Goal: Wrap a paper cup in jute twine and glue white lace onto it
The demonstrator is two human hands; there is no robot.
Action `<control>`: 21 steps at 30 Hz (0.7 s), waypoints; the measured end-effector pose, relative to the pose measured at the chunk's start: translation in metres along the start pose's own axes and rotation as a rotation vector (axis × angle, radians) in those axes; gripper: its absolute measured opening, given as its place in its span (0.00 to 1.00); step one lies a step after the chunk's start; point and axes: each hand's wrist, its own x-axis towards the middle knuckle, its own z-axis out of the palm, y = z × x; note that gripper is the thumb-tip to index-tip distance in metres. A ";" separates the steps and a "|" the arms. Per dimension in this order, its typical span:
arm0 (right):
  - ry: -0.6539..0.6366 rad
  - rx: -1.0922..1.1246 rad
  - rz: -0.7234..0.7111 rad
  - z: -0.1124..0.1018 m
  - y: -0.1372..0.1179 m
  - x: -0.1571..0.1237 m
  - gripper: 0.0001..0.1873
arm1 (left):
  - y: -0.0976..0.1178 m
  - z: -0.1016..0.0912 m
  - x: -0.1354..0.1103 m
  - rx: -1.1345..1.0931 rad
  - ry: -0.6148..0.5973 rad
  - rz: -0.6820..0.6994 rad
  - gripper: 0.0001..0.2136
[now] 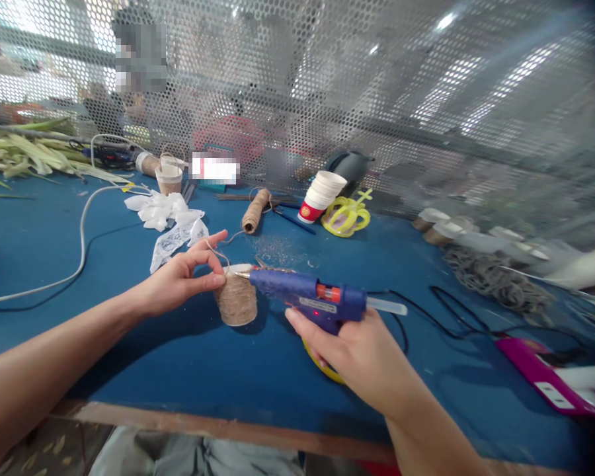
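Note:
My right hand [357, 354] is wrapped round the handle of a blue glue gun [297, 291], with a clear glue stick [387, 306] poking out of its back. The gun's nozzle meets the upper rim of a twine-wrapped paper cup [237, 303]. At the cup's left rim, my left hand [191, 268] pinches the strand of jute twine [219, 252], its index finger and thumb together and other fingers stretched out. That strand leads back towards a twine spool [256, 211]. Part of a yellow ring [327, 370] shows under my right hand.
Stacked paper cups [322, 196] and a yellow crown-shaped piece [346, 217] stand behind. White crumpled plastic [161, 210] lies left, past a white cable [82, 244]. At right are a pink power strip [550, 373], black cord and grey cord bundles [498, 281]. A perforated metal screen [287, 99] closes the back.

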 end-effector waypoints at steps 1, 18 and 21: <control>0.006 -0.011 -0.007 0.001 0.000 0.000 0.15 | 0.000 0.000 0.000 0.004 0.002 0.006 0.08; 0.044 -0.098 -0.041 0.000 0.005 0.000 0.15 | 0.001 0.001 -0.001 0.030 0.000 0.026 0.07; 0.037 -0.116 -0.009 -0.003 0.006 0.000 0.14 | -0.001 0.000 -0.001 0.021 -0.004 0.026 0.07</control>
